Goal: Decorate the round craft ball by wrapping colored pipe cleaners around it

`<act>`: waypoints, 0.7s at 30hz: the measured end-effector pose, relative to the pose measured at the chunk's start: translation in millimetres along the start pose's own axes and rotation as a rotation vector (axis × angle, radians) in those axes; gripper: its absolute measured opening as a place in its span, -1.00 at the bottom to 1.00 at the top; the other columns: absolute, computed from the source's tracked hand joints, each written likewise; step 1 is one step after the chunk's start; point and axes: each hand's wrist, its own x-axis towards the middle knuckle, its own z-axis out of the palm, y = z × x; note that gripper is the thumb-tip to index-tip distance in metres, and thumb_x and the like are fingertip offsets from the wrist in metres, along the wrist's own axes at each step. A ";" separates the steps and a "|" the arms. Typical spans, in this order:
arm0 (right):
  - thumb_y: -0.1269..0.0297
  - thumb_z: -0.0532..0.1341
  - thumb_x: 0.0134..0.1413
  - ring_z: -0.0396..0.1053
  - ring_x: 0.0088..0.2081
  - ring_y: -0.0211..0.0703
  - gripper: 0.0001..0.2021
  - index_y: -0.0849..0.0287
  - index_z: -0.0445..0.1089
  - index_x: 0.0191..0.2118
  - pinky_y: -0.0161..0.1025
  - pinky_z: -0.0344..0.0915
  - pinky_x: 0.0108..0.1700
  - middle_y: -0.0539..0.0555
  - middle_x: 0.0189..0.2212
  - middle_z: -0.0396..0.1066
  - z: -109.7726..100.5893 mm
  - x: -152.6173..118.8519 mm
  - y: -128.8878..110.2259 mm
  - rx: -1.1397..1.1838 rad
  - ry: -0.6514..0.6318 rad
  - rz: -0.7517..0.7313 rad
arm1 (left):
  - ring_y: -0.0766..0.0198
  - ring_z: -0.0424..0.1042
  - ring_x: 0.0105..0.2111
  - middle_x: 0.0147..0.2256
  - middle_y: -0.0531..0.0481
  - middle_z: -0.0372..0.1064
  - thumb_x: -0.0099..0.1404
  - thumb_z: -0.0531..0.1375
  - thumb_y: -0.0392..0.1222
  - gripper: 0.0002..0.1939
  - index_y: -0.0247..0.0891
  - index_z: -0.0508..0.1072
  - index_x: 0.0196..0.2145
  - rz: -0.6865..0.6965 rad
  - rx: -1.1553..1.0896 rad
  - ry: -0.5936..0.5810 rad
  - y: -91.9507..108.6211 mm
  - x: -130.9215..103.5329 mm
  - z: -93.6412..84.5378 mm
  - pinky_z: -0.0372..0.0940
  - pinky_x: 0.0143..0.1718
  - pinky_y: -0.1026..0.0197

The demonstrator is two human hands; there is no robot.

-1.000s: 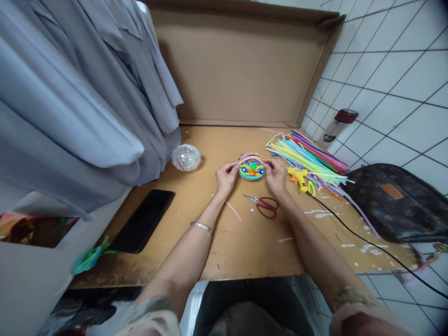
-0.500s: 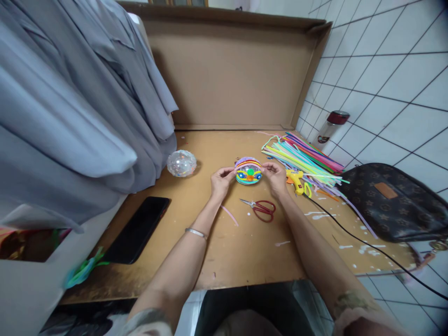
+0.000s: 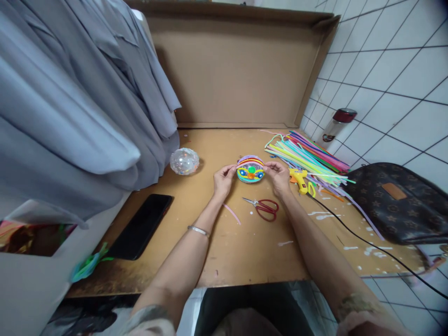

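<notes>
A clear ball wrapped in coloured pipe cleaners [image 3: 251,176] sits on the table in front of me, with blue-and-white eye shapes, a green dot and an orange piece on its front. At its left side my left hand [image 3: 224,180] is closed in a pinch. My right hand [image 3: 278,176] pinches at the opposite side. A pale pink strip crosses the ball between my fingertips; whether they grip the strip's ends or just the ball is hard to see. Red-handled scissors [image 3: 266,210] lie nearer to me, beside a loose pink strip [image 3: 232,213].
A second clear ball [image 3: 184,161] stands left, above a black phone [image 3: 140,227]. To the right are a pile of pipe cleaners [image 3: 311,156], a yellow glue gun [image 3: 298,181] with its cord, a brown bag [image 3: 399,203] and a bottle [image 3: 336,128]. Cardboard [image 3: 238,70] stands behind.
The whole view has shifted slightly, so everything appears a little further right. Both hands keep their pinch at the sides of the ball.
</notes>
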 end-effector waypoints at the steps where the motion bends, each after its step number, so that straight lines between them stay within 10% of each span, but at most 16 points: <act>1: 0.12 0.39 -0.28 0.41 -0.35 -0.14 -0.74 0.11 0.43 -0.42 -0.14 0.40 -0.21 0.01 -0.46 0.48 0.1 -0.2 -0.4 0.008 0.004 0.003 | 0.15 0.56 -0.23 -0.28 -0.12 0.62 0.10 0.35 0.04 -0.69 -0.27 0.62 -0.34 -0.002 -0.003 -0.001 0.3 0.1 0.0 0.42 -0.07 0.09; 21: 0.17 0.37 -0.27 0.42 -0.34 -0.13 -0.76 0.12 0.44 -0.38 -0.15 0.39 -0.22 0.02 -0.42 0.50 2.0 -0.7 3.5 0.029 0.003 -0.040 | 0.23 0.52 -0.35 -0.35 -0.08 0.58 -0.03 0.42 0.03 -0.63 -0.29 0.58 -0.34 -0.077 -0.069 0.045 -4.7 3.5 -1.4 0.41 -0.21 0.16</act>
